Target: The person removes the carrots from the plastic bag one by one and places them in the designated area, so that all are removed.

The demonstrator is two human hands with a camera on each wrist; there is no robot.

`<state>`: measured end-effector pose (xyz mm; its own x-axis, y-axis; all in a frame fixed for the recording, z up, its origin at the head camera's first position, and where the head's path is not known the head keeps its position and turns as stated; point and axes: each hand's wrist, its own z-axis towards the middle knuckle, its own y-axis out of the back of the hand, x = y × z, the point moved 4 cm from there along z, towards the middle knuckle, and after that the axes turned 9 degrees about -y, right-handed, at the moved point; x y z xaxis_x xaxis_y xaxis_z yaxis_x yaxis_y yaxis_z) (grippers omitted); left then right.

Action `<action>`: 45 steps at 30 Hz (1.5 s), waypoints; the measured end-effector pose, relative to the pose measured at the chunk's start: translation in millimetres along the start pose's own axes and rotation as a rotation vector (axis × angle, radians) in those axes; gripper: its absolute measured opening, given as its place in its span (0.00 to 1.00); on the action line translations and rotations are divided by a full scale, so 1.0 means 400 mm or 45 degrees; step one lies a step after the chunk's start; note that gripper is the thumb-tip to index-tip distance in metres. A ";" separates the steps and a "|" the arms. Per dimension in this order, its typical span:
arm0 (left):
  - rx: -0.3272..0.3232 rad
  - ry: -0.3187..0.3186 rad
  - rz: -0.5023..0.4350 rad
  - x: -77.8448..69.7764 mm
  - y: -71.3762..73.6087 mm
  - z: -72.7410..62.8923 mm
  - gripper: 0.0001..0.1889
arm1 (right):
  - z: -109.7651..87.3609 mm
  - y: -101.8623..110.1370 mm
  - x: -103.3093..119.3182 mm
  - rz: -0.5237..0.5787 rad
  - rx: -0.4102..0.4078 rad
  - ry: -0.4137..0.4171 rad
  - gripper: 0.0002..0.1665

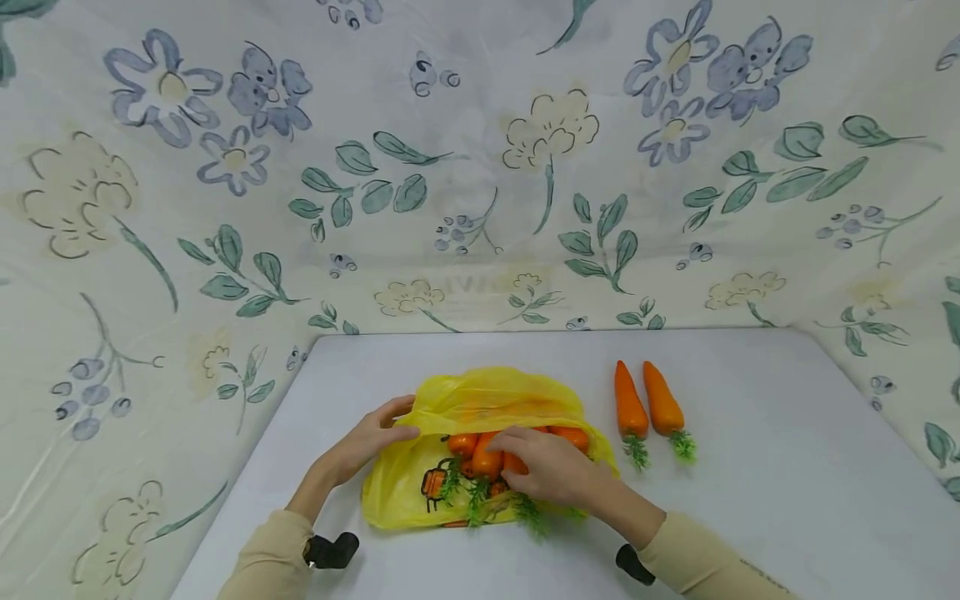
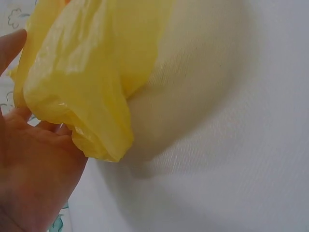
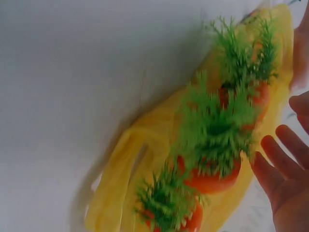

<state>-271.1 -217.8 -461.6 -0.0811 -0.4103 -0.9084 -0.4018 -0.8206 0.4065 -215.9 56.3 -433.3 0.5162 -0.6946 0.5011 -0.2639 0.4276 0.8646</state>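
1. Head view: my left hand holds the left edge of a yellow plastic bag, its thumb on the near side of the mouth and its fingers farther back on the raised flap.
2. My right hand reaches in over the orange carrots lying in the bag's mouth, just under and to the left of its fingertips. The fingers bend down over them; from here I cannot tell how firmly they touch.
3. Feathery green tops spill toward me, nearer than my right fingertips, and a black-and-orange printed drawing shows on the bag between my two hands.
4. Beyond my right hand and off to its right, two loose carrots lie side by side on the white table, tips pointing away from me, greens nearer. Behind everything hangs a floral sheet.
5. Left wrist view: the crumpled plastic passes between my left thumb and fingers, a loose fold drooping beside the palm; the bare table stretches away past it.
6. Right wrist view: my right fingers are loosely spread, with a wide gap to the thumb, and I see nothing pinched between them. The green tops, blurred, sit right by the fingertips, with orange carrot ends beneath them and yellow plastic around.
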 end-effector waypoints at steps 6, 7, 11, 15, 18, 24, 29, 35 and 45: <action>0.012 -0.003 0.001 -0.004 -0.002 0.004 0.39 | 0.017 -0.030 0.017 -0.044 0.056 -0.056 0.21; 0.008 0.000 -0.003 -0.004 -0.002 0.004 0.39 | 0.021 -0.034 0.018 -0.051 0.061 -0.072 0.21; -0.017 0.023 -0.029 0.002 0.000 0.003 0.40 | 0.038 -0.047 0.018 -0.032 0.092 -0.116 0.23; -0.036 0.038 -0.046 0.013 -0.002 -0.001 0.39 | 0.051 -0.065 0.017 -0.038 0.126 -0.128 0.25; -0.037 0.033 -0.040 0.017 -0.003 -0.003 0.39 | 0.060 -0.072 0.023 -0.059 0.104 -0.123 0.26; -0.049 0.031 -0.046 0.021 -0.005 0.003 0.39 | 0.082 -0.076 0.029 -0.048 -0.005 -0.115 0.24; -0.056 0.049 -0.050 0.019 -0.007 0.006 0.40 | 0.104 -0.082 0.030 -0.083 -0.022 -0.105 0.24; -0.039 0.066 -0.012 0.012 -0.013 0.009 0.41 | 0.126 -0.088 0.036 -0.192 -0.014 -0.100 0.27; -0.029 0.055 -0.047 0.013 -0.012 0.012 0.41 | 0.150 -0.099 0.048 -0.189 0.007 -0.142 0.33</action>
<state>-273.9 -214.3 -468.8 -0.0273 -0.3962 -0.9178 -0.3831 -0.8439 0.3757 -244.4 -8.5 -455.6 0.4566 -0.8097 0.3686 -0.1957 0.3127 0.9295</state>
